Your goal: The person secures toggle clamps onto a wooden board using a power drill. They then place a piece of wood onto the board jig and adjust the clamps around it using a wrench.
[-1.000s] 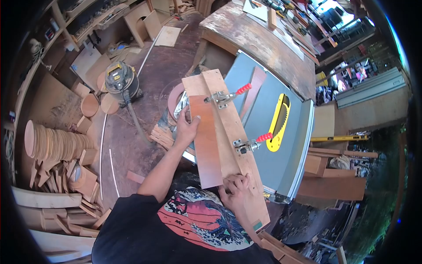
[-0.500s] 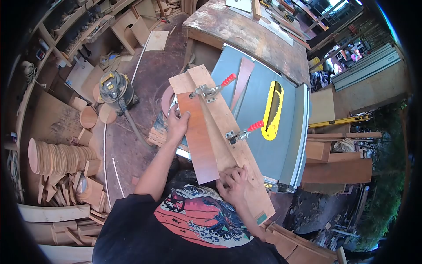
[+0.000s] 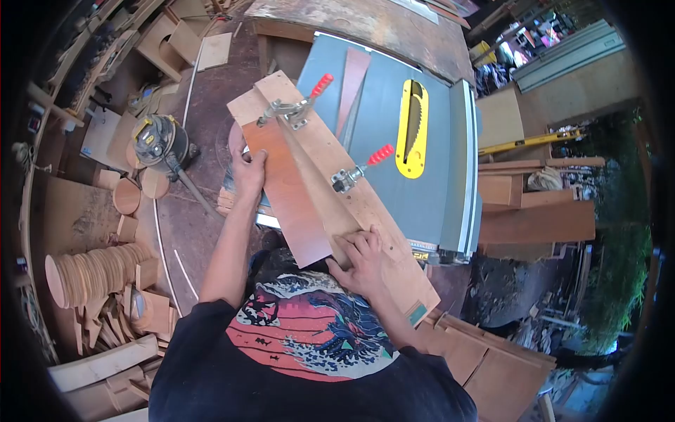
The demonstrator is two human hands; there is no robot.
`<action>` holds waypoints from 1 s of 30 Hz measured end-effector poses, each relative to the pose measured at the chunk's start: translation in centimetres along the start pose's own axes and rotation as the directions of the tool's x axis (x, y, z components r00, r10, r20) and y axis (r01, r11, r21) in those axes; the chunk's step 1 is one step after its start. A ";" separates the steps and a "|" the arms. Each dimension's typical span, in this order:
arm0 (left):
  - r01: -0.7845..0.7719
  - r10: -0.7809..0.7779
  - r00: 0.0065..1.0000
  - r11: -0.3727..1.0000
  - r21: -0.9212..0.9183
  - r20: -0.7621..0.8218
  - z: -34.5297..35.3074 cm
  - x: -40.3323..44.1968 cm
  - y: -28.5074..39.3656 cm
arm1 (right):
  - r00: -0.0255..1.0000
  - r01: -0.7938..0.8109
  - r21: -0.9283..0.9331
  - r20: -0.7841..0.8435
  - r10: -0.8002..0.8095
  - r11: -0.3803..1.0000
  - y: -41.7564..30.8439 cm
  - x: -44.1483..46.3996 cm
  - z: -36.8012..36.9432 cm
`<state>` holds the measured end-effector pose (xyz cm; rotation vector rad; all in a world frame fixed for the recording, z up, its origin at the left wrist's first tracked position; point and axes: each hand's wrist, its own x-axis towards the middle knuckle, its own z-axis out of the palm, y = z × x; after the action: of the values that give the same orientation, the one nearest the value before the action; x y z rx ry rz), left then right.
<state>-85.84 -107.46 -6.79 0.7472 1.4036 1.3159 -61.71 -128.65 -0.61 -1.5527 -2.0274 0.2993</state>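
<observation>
A reddish-brown wooden board (image 3: 288,190) lies along the left side of a pale wooden jig (image 3: 337,158), which carries two toggle clamps with red handles, the upper clamp (image 3: 288,111) and the lower clamp (image 3: 351,176). My left hand (image 3: 249,172) grips the board's left edge, thumb on top and fingers underneath. Near the board's lower end, my right hand (image 3: 360,260) rests on the jig with bent fingers, beside the board's corner. A tapered reddish strip (image 3: 353,88) lies on the grey table saw (image 3: 380,112), left of the yellow blade insert (image 3: 401,155).
The saw's fence (image 3: 462,169) runs along its right side. A worn wooden bench (image 3: 365,24) adjoins the saw's far edge. At the left are a shop vacuum (image 3: 158,144) with a hose, stacked wooden discs (image 3: 98,274) and offcuts. Wooden panels (image 3: 485,359) stand at the lower right.
The jig and board have shifted left and up in view and tilted more, with both hands still on them. The saw and surroundings have also shifted as the camera view turned.
</observation>
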 end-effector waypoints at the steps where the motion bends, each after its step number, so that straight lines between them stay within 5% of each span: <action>1: -0.010 0.010 1.000 0.999 -0.040 0.002 0.0 0.2 -0.5 | 1.000 0.008 0.010 -0.014 -0.008 1.000 0.1 -0.1 0.1; 30: -0.006 0.004 1.000 0.994 -0.108 -0.020 0.4 -0.8 0.4 | 0.999 0.032 -0.026 -0.004 -0.032 0.999 0.0 0.1 0.3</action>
<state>-85.35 -107.96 -6.13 0.6675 1.3353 1.3953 -61.88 -128.50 -0.78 -1.5337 -2.0586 0.2579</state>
